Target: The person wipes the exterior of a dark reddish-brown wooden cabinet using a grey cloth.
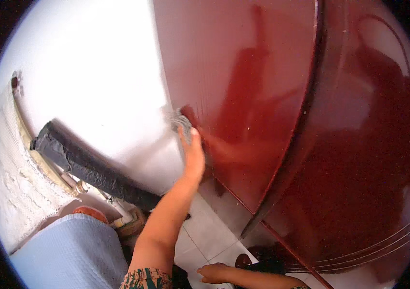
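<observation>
My left hand (193,156) reaches up and presses a crumpled grey cloth (181,121) against the left edge of a glossy dark red door panel (248,86). The fingers are closed over the cloth, which touches the panel where it meets the white wall (99,72). My right hand (214,272) is low at the bottom of the view. It holds nothing and rests with loosely bent fingers near a dark shape above the floor. Reflections of my arm show in the red surface.
A second curved dark red panel (368,168) stands to the right. A black foam-wrapped pipe (89,166) slants along the wall, with a white pipe (116,207) below it. White textured fabric (7,168) hangs at left, and light blue fabric (75,250) lies over pale floor tiles (205,231).
</observation>
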`<state>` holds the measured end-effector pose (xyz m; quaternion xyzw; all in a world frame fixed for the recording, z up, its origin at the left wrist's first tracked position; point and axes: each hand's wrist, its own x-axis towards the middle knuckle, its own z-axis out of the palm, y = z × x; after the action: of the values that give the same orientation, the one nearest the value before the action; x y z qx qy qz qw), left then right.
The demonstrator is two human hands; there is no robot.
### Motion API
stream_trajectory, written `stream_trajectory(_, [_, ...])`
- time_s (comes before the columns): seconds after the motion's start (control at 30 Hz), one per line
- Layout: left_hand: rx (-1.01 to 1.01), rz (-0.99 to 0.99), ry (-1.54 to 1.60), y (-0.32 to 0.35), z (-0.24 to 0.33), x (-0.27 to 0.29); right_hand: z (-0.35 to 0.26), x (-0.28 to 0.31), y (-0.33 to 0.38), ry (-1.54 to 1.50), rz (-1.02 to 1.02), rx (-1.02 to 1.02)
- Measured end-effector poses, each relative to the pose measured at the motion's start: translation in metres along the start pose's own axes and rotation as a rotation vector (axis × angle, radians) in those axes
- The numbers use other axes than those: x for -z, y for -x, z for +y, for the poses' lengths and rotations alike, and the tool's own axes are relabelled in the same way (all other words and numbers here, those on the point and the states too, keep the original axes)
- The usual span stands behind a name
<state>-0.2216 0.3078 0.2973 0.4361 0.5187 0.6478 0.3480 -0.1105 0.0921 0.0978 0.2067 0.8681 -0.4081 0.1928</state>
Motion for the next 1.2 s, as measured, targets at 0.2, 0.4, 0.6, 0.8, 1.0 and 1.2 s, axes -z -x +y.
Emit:
stream_trajectory(0.2, [0.033,-0.045,-0.022,-0.019,-0.019,0.015,0.028,-0.017,-0.029,0.008,0.153,0.119])
stream_trajectory(0.4, [-0.874,-0.257,-0.311,0.127,-0.045,-0.032,0.048,-0.036,-0.046,0.094,0.267,0.078])
stream_trajectory(0.6, [-1.048,-0.157,-0.422,0.087,0.031,-0.039,0.024,-0.011,-0.019,0.139,0.105,0.019])
stream_trajectory(0.8, [-0.419,-0.045,-0.140,0.015,0.085,-0.009,0.024,-0.018,-0.042,0.131,-0.004,0.037])
stream_trajectory(1.0, [-0.010,-0.330,0.294,0.073,-0.006,0.040,0.033,0.007,-0.019,-0.319,0.516,0.143])
stream_trajectory(1.2, [0.485,-0.558,0.934,0.157,-0.006,0.084,-0.013,0.033,0.045,-1.317,0.829,0.284])
